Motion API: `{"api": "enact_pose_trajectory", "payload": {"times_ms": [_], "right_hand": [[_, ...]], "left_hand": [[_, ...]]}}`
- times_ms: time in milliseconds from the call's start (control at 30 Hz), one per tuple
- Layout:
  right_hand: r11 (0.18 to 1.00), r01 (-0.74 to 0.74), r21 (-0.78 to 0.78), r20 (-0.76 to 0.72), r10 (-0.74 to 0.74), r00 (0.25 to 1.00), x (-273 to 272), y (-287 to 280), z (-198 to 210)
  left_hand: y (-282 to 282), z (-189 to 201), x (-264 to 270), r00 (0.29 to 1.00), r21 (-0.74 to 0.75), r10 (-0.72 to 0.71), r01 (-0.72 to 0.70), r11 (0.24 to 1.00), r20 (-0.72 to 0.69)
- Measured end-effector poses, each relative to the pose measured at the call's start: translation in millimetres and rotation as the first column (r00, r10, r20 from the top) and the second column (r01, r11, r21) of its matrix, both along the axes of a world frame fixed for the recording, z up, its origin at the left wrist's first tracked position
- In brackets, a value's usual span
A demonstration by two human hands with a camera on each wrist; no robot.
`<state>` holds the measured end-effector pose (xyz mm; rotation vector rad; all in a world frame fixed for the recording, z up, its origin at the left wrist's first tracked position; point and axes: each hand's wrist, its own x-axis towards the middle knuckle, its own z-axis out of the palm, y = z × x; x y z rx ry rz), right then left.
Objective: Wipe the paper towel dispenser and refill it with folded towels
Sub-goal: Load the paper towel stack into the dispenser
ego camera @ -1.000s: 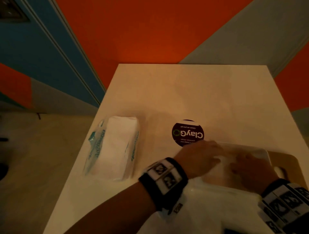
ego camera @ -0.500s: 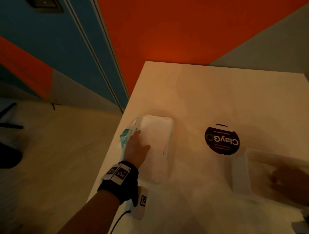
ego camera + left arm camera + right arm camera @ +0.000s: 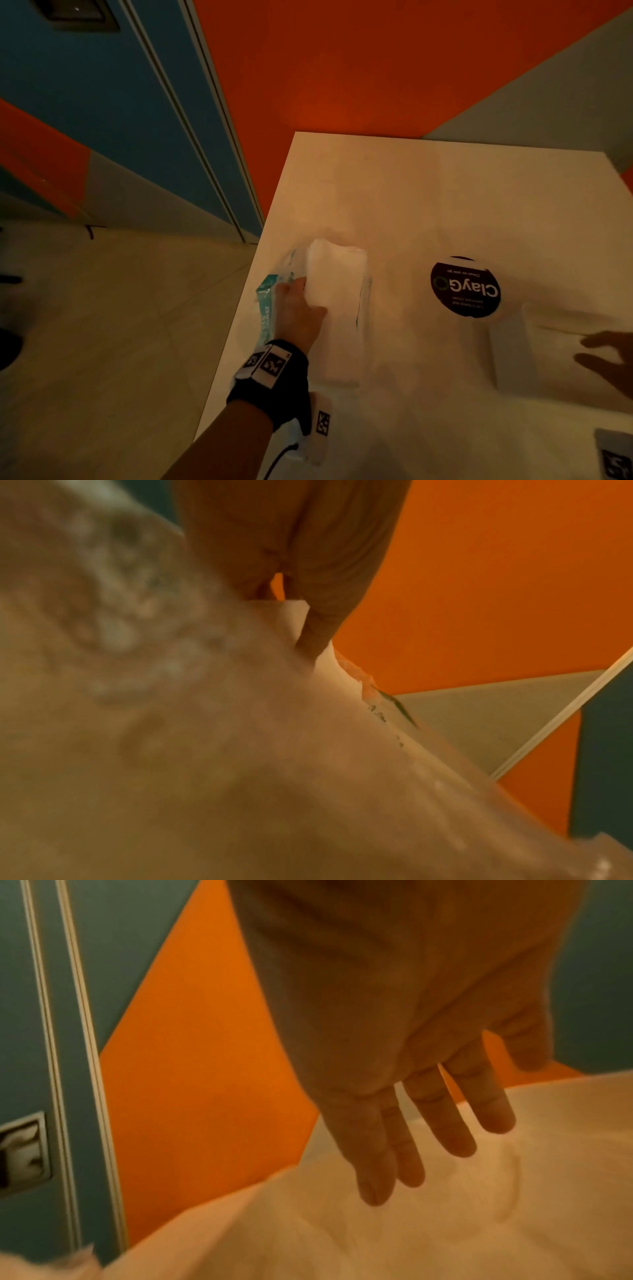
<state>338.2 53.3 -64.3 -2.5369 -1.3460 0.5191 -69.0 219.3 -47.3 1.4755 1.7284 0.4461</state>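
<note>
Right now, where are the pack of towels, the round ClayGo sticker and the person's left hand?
pack of towels (image 3: 337, 274): head view, top of white stack.
ClayGo sticker (image 3: 465, 286): head view, sticker's middle.
left hand (image 3: 298, 317): head view, back of hand.

Your left forearm is bare; its wrist wears a black band (image 3: 274, 394) with white black-patterned marker tiles, a white tagged module (image 3: 320, 425) and thin black cable (image 3: 279, 457).

Dim warm light — orange, teal and grey wall (image 3: 342, 68) panels, beige tiled floor (image 3: 102, 325), white table (image 3: 428, 205)
</note>
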Motion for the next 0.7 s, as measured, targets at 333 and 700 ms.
{"api": "enact_pose_trajectory", "payload": {"times_ms": [333, 700], "right_hand": [[0.993, 0.044, 0.114, -0.104, -0.032, 0.994, -45, -5, 48], [0.996, 0.027, -0.087, -0.077, -0.034, 0.996, -57, -8, 33]], "left_hand": [[1, -2, 5, 0.998, 0.048, 0.056, -0.057, 0.997, 0.027], [-9, 1, 6, 0.964, 0.199, -0.104, 0.156, 0.967, -0.246]]}}
